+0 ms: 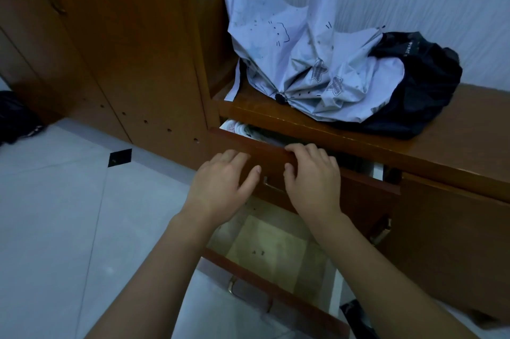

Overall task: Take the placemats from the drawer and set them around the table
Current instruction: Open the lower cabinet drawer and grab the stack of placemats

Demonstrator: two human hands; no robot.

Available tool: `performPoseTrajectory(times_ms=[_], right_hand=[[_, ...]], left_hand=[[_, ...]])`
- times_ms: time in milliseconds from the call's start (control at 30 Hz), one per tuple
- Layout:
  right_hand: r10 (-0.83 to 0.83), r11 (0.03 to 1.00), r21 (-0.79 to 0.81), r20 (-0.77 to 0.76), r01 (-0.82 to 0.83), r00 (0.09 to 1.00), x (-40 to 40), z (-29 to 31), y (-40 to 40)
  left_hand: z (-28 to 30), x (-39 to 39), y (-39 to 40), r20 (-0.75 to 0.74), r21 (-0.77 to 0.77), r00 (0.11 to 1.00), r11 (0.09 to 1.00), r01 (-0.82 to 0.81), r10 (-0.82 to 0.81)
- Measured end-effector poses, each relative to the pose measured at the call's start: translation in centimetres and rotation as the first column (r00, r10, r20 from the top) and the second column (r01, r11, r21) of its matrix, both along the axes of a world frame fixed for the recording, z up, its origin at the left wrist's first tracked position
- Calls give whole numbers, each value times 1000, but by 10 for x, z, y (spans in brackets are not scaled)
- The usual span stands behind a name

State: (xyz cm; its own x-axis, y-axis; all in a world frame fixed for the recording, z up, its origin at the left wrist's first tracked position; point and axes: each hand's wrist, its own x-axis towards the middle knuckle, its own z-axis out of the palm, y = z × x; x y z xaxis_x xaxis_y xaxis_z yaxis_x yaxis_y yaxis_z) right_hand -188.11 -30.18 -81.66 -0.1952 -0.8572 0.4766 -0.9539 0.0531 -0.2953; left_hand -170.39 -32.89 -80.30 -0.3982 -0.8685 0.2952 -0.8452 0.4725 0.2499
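Note:
A brown wooden upper drawer (358, 187) is pulled out a short way from the low cabinet. My right hand (311, 176) curls over its top front edge, fingers inside and thumb on the front. My left hand (220, 187) lies flat against the drawer front at its left end, thumb near the metal handle (271, 187). In the narrow gap at the drawer's left, something white with a red pattern (237, 129) shows; I cannot tell if it is a placemat. Most of the drawer's inside is hidden.
Below, a lower drawer (265, 275) stands pulled far out, lined with pale paper. A folded light-blue umbrella (289, 57) and a black bag (425, 82) rest on the cabinet top (469, 123). A tall wooden wardrobe (124, 49) stands left; white tiled floor (55, 214) lies beside it.

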Motion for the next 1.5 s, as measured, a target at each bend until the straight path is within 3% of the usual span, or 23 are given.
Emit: performPoseTrajectory(times_ms=[233,433,633,833,1067,1267,1500], right_hand=[[135,984,107,90,-144,987,3,19,24],[150,978,137,43,-155,988,-12,28,47],[76,973,217,23,-79,997,-28,26,58],[89,971,219,26,-92,996,-24,24,66],[231,930,284,44,-234,972,-19,39,76],[410,832,398,30,-387,911,-12,60,78],[476,778,422,90,-466,875,0,61,92]], left_hand=[[4,-7,8,34,-109,999,993,36,-33],[0,-2,9,47,-209,998,977,45,-36],[3,-13,13,84,-131,992,986,105,-95],[2,-16,7,-2,-104,995,990,100,-101],[0,-1,16,7,-148,994,983,113,-113],[-1,15,33,-2,-173,986,972,161,-164],[-4,33,57,-88,-215,970,956,202,-225]])
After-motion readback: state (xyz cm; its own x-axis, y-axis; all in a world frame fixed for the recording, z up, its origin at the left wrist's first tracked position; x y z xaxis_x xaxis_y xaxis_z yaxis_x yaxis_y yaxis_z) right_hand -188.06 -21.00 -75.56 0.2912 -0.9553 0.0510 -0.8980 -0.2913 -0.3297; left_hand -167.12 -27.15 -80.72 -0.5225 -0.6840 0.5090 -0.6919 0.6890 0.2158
